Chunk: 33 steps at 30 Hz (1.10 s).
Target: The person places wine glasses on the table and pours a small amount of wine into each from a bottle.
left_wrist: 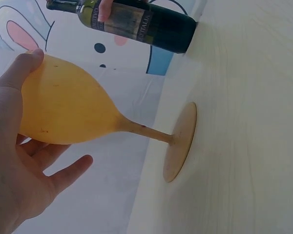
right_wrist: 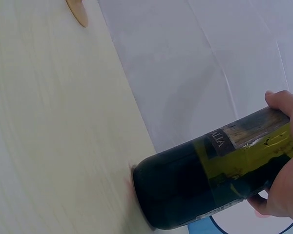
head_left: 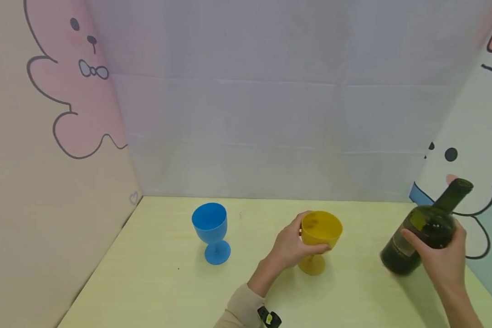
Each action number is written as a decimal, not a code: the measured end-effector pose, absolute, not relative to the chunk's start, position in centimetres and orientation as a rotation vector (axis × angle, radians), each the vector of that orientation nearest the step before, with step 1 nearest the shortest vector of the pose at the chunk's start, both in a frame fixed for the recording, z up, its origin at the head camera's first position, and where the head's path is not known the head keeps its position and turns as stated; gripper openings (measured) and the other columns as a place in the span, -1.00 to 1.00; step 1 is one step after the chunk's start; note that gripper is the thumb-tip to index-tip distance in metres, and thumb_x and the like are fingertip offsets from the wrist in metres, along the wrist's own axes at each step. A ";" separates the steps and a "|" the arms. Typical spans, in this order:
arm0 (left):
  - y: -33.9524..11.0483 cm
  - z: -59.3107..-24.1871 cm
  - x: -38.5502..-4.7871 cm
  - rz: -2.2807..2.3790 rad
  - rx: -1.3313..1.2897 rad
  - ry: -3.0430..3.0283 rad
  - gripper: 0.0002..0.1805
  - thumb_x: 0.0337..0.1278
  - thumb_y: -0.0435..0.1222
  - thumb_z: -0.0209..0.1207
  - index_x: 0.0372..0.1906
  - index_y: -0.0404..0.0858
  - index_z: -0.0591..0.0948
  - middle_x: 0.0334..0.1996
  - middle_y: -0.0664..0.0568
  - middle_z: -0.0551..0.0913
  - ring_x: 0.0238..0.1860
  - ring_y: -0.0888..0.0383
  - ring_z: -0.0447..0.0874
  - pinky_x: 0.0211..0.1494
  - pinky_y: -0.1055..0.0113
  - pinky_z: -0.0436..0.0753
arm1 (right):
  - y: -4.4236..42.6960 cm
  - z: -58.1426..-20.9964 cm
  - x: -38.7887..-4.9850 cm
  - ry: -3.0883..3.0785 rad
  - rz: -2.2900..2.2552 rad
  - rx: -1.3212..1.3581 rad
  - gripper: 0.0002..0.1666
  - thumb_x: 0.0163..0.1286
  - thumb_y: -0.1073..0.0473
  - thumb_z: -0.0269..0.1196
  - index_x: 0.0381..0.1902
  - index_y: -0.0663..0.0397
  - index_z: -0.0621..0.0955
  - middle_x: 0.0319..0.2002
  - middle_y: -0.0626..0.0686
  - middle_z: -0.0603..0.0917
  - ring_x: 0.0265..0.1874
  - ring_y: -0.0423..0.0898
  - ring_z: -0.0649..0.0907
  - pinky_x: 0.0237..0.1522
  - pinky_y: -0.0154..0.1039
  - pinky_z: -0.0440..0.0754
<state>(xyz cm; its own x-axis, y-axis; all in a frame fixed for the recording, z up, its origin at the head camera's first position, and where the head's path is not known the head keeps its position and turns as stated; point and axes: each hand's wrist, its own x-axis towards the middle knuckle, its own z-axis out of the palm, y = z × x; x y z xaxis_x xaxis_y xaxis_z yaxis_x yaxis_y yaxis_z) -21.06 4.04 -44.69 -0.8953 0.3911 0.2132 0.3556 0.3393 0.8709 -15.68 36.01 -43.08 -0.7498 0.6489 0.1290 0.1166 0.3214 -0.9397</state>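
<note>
A yellow goblet [head_left: 321, 230] stands upright on the table. My left hand [head_left: 289, 246] holds it around the bowl, thumb on the near side. In the left wrist view the goblet's foot [left_wrist: 180, 144] rests on the tabletop. To the right, my right hand [head_left: 444, 262] grips a dark green wine bottle [head_left: 430, 223] around its upper body, below the neck. The bottle's base [right_wrist: 151, 195] is at or just over the table; I cannot tell whether it touches. A blue goblet [head_left: 211, 223] stands upright left of my left hand, touched by neither hand.
The pale wooden tabletop [head_left: 156, 291] is bounded by a light fabric backdrop [head_left: 238, 136] behind. Side panels with cartoon animals, a pink one [head_left: 82, 95] at left and a white one [head_left: 471, 136] at right, flank the table.
</note>
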 end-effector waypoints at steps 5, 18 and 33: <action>4.2 -44.9 -20.9 1.635 0.683 2.544 -0.09 -0.17 0.16 0.48 0.38 0.22 0.33 0.05 0.32 0.60 -0.09 0.36 0.57 -0.10 0.44 0.58 | 36.0 -43.0 -15.6 -2.067 1.441 -0.723 0.15 0.14 0.17 0.50 0.50 -0.45 0.09 0.40 -0.34 0.23 0.40 -0.28 0.28 0.54 -0.24 0.13; 4.2 -44.7 -20.9 1.632 0.696 2.572 -0.10 -0.16 0.15 0.48 0.37 0.21 0.34 0.06 0.30 0.61 -0.09 0.36 0.58 -0.10 0.45 0.58 | 35.7 -42.0 -15.7 -2.072 1.394 -0.721 0.14 0.09 0.17 0.53 0.48 -0.49 0.15 0.31 -0.39 0.30 0.37 -0.29 0.30 0.52 -0.26 0.13; 4.0 -44.7 -21.1 1.639 0.692 2.559 -0.10 -0.16 0.16 0.47 0.37 0.23 0.34 0.07 0.32 0.61 -0.08 0.36 0.58 -0.09 0.44 0.58 | 34.7 -40.1 -15.2 -2.125 1.231 -0.530 0.19 -0.01 0.33 0.56 0.46 -0.47 0.23 0.15 -0.45 0.35 0.02 -0.50 0.41 0.31 -0.44 0.34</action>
